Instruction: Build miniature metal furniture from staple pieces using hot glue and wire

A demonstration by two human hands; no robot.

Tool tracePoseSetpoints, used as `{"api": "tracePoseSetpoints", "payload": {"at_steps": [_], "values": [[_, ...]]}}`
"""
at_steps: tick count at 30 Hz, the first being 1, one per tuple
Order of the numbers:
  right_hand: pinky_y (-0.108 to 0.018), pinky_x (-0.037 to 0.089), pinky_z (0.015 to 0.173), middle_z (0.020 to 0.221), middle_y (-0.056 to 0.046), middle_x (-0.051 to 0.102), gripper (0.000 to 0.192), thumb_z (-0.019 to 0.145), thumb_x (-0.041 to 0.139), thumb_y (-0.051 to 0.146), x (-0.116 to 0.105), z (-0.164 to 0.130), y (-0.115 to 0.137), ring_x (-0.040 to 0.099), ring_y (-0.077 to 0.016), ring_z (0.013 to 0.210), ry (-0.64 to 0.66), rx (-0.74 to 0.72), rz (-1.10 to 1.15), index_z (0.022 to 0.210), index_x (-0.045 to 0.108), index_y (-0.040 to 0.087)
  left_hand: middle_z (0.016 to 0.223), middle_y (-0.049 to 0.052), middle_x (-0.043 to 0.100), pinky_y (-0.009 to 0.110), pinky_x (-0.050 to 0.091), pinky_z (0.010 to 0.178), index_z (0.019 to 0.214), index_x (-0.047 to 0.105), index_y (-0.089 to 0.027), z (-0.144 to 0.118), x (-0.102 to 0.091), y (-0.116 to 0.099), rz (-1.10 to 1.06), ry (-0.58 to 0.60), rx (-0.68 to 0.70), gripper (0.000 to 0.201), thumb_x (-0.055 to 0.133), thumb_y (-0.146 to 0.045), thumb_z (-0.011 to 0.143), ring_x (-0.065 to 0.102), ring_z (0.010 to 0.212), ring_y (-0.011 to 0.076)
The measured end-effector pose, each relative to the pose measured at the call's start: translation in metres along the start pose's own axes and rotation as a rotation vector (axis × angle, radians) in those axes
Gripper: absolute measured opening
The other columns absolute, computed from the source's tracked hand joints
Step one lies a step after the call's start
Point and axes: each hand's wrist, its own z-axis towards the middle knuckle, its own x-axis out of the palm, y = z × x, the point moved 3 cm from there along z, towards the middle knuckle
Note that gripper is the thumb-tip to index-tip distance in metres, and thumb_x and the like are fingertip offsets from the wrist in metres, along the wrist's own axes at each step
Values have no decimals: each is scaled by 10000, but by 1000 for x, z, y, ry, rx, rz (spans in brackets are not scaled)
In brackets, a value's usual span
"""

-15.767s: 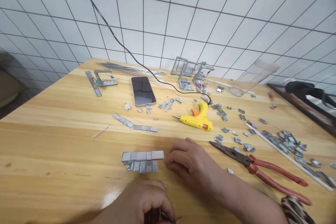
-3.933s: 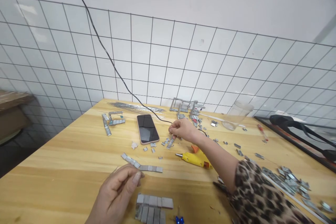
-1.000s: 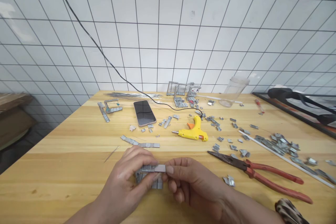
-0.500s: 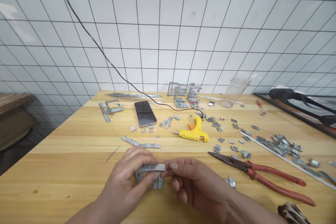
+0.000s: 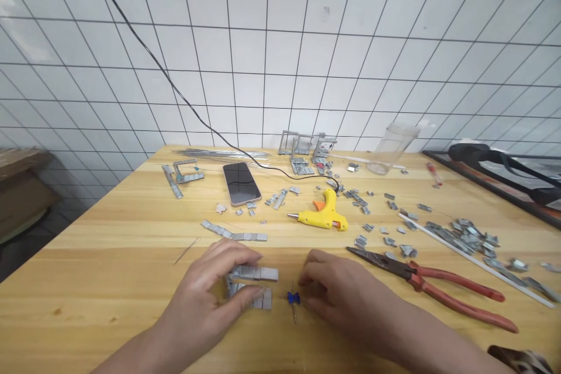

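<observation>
Metal block assembly [image 5: 252, 287] sits on the table's [image 5: 109, 257] near edge, head view: my left hand [image 5: 210, 295] clamps it, thumb and fingers closed. My right hand [image 5: 337, 292], fingers loosely curled, empty, rests beside the blue pin [image 5: 293, 298]; I advise steady clamping.

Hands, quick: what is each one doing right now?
Left hand: closed on the grey metal block stack, thumb and fingers pinching it.
Right hand: holds nothing, fingertips curled beside the small blue piece.
</observation>
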Motion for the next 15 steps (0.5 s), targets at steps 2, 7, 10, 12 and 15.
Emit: {"api": "tracePoseSetpoints", "payload": {"at_steps": [2, 7, 10, 12, 15], "values": [[-286, 368, 636, 830, -43, 620, 101, 713, 573, 115, 2, 2, 2, 563, -182, 713, 26, -3, -59, 701, 644, 185, 978, 19, 706, 278, 532, 802, 1074, 633, -275, 0, -4, 2, -2, 20, -27, 320, 699, -176, 777, 654, 919, 200], [-266, 382, 630, 830, -39, 624, 123, 707, 544, 92, 4, 6, 4, 584, -177, 723, 43, -6, -105, 709, 626, 184, 1084, 35, 708, 315, 553, 843, 1154, 618, -307, -3, -16, 16, 41, 119, -110, 454, 745, -228, 726, 676, 972, 237], [-257, 384, 618, 814, -36, 628, 137, 696, 539, 83, 5, 7, 3, 587, -172, 717, 38, -4, -92, 715, 632, 182, 1092, 57, 711, 363, 558, 852, 1084, 676, -286, -3, -20, 20, 89, 159, -152, 395, 756, -238, 700, 672, 994, 277], [-260, 385, 616, 809, -35, 634, 141, 685, 541, 82, 5, 8, 2, 583, -170, 710, 32, 2, -74, 719, 636, 181, 1034, 51, 727, 344, 571, 815, 1033, 697, -273, -2, -20, 19, 66, 190, -167, 336, 739, -214, 705, 685, 949, 268], [-258, 378, 601, 785, -21, 642, 154, 659, 544, 75, 4, 8, 2, 562, -156, 680, 15, 24, -32, 729, 628, 184, 947, 24, 738, 275, 576, 741, 962, 706, -262, 0, -17, 15, -12, 250, -193, 250, 698, -173, 730, 698, 874, 230]]}}
